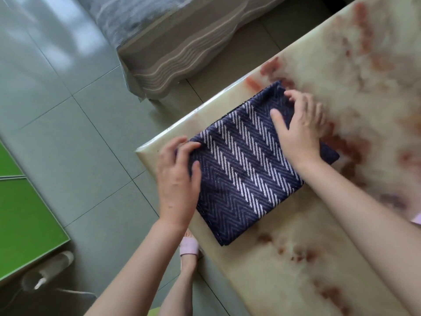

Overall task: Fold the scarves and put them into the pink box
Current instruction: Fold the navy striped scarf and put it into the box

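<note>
A navy scarf (241, 169) with a white zigzag weave lies folded into a thick rectangle on the marble table (296, 258), close to the table's left corner. My left hand (178, 181) holds the scarf's left end, fingers curled over its edge and thumb on top. My right hand (300, 128) lies on the scarf's right end, fingers bent over the far edge and thumb spread across the cloth. The pink box itself is out of view.
The table's left edge (173, 131) runs right beside the scarf, with grey floor tiles (79, 133) below. A grey striped sofa (177, 42) stands beyond. Green panels (25, 220) sit at the lower left. A pink sliver (417, 218) shows at the right edge.
</note>
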`<state>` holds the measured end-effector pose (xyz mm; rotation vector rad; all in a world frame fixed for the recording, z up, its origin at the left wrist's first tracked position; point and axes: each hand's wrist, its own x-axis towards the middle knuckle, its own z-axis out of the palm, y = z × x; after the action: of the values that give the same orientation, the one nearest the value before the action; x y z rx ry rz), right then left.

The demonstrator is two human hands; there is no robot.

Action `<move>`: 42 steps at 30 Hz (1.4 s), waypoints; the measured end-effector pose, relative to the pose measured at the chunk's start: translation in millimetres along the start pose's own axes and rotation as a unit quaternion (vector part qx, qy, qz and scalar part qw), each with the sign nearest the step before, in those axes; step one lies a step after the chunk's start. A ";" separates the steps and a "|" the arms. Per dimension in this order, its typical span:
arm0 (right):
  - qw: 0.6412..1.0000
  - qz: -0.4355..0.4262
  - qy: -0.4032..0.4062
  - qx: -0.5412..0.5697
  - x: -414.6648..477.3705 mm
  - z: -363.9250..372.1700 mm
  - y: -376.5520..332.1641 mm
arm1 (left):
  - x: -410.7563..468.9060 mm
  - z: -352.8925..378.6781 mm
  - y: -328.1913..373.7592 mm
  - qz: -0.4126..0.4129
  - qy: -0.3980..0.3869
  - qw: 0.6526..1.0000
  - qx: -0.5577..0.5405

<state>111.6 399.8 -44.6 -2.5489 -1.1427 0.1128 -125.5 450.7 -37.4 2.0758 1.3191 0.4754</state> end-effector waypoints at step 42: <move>0.749 0.487 0.022 0.450 -224.9 5.6 -108.6 | 73.7 -35.3 -4.1 -0.157 -0.350 0.924 0.001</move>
<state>-117.8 302.6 -28.0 -1.8965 0.3764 0.6591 -117.4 529.3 -16.2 1.7268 1.1569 -0.3843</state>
